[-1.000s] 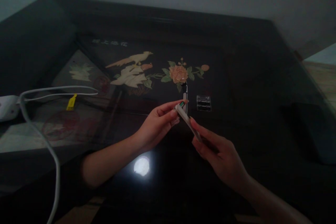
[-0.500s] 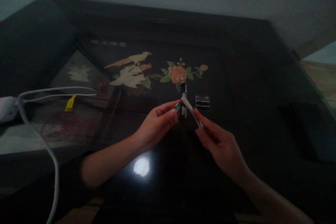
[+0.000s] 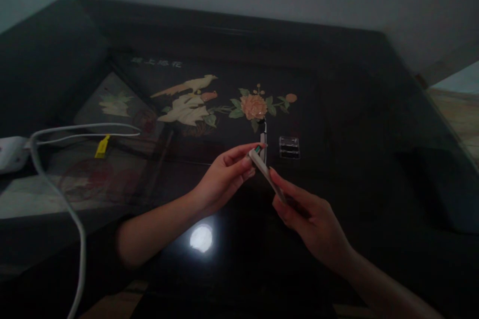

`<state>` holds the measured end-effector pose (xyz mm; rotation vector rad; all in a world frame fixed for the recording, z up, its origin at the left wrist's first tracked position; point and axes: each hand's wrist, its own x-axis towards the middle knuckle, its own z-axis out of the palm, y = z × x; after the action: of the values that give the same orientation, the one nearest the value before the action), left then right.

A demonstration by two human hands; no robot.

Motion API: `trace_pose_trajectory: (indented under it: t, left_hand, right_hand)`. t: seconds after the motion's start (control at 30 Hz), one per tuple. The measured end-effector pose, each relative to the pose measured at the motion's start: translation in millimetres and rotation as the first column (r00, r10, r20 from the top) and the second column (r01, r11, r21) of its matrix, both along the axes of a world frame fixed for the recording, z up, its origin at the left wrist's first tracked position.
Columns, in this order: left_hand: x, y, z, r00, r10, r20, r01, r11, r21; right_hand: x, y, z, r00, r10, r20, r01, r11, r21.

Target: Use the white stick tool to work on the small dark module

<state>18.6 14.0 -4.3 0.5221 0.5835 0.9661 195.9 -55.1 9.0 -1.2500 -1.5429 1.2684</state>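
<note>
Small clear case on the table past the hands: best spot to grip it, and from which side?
Probably from above, pinching the two long edges of the clear case. It lies flat on the dark glossy table with open surface around it, and its low profile leaves little side wall. The left hand and right hand hold a white strip.

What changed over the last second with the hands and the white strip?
Half a second ago the white strip tilted away from the left hand; now its green-tipped end is back at those fingertips. The right hand kept its hold. The clear case and white cable stayed put.
</note>
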Motion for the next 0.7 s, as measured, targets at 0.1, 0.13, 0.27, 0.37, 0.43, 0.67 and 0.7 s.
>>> trace_pose_trajectory:
  t: [0.1, 0.13, 0.27, 0.37, 0.43, 0.67, 0.7]
  left_hand:
    - [-0.1, 0.3, -0.2, 1.000, 0.002, -0.005, -0.002, 1.000, 0.000]
    - [0.0, 0.3, 0.0, 1.000, 0.005, -0.007, -0.005, 1.000, -0.001]
    - [0.3, -0.1, 1.4, 1.000, -0.006, -0.014, 0.005, 1.000, -0.012]
    - [0.6, -0.7, 1.9, 1.000, -0.010, -0.023, 0.009, 1.000, -0.013]
    - [0.8, -1.1, 1.6, 0.999, -0.003, -0.032, 0.003, 1.000, -0.010]
    - [0.5, -0.9, 1.0, 1.000, 0.004, -0.031, -0.004, 1.000, -0.007]
    - [0.5, -0.8, 1.4, 1.000, 0.003, -0.029, -0.003, 1.000, -0.007]
  right_hand:
    - [0.4, 1.4, -0.5, 1.000, -0.007, 0.014, 0.007, 1.000, 0.009]
    - [0.7, 2.2, -0.8, 1.000, -0.018, 0.020, 0.018, 1.000, 0.014]
    - [2.5, 5.2, -3.0, 0.996, -0.074, 0.055, 0.073, 0.997, 0.021]
    - [4.7, 6.2, -5.0, 0.991, -0.101, 0.083, 0.100, 0.995, 0.009]
    - [6.0, 7.0, -6.0, 0.988, -0.114, 0.101, 0.114, 0.993, 0.002]
    - [6.0, 10.1, -5.1, 0.979, -0.143, 0.148, 0.146, 0.989, -0.007]
    - [5.6, 9.9, -4.7, 0.979, -0.142, 0.146, 0.146, 0.989, -0.012]
